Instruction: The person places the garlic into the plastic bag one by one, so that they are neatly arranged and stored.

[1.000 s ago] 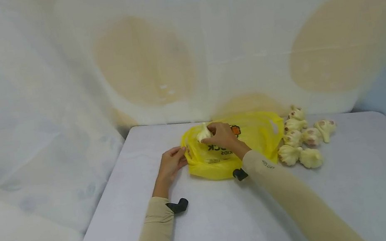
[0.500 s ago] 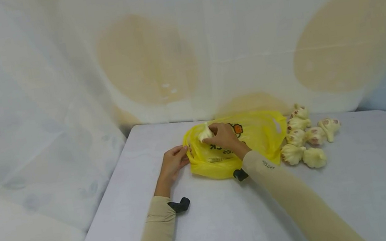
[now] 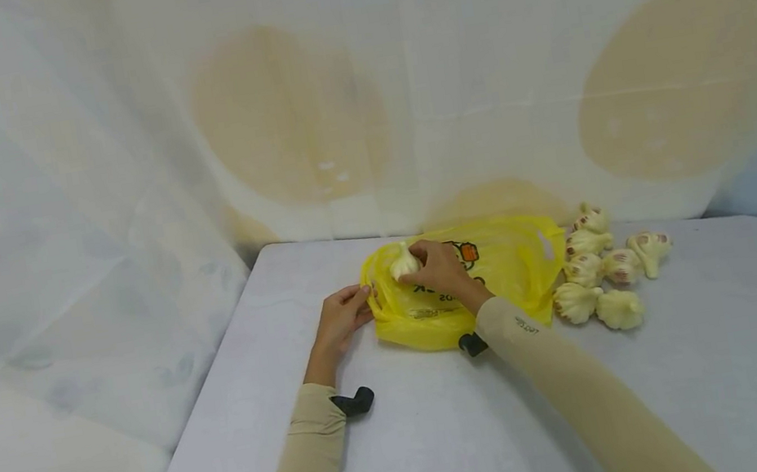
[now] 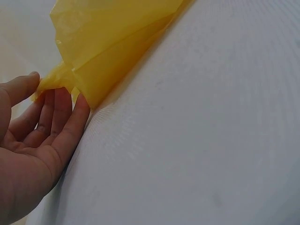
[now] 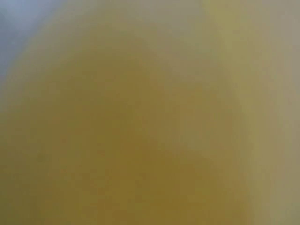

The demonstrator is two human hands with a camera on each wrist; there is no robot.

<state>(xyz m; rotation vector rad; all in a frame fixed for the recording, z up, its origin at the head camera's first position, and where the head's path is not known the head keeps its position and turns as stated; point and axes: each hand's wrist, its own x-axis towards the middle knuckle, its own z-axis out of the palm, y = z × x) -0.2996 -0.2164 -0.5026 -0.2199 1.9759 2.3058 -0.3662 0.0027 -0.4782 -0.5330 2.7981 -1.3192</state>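
Observation:
A yellow plastic bag (image 3: 503,274) with dark print lies toward the back of the table. Its left edge is pinched between the thumb and fingers of my left hand (image 3: 340,323); the left wrist view shows the bag's thin yellow film (image 4: 117,42) at the fingertips of that hand (image 4: 42,136). Over the left part of the bag, my right hand (image 3: 442,269) grips a pale garlic bulb (image 3: 403,263) with its stem pointing up. In the right wrist view the bag (image 5: 131,131) fills nearly everything as a yellow blur, hiding the hand.
Several more garlic bulbs (image 3: 583,270) are grouped just right of the bag, on the white table (image 3: 426,443). Behind the table's back edge hangs a pale curtain (image 3: 474,89) with tan spots; another pale sheet (image 3: 58,278) hangs along the left.
The whole scene has shifted slightly right in the head view. Both hands keep their holds, and the garlic bulb stays over the left part of the bag.

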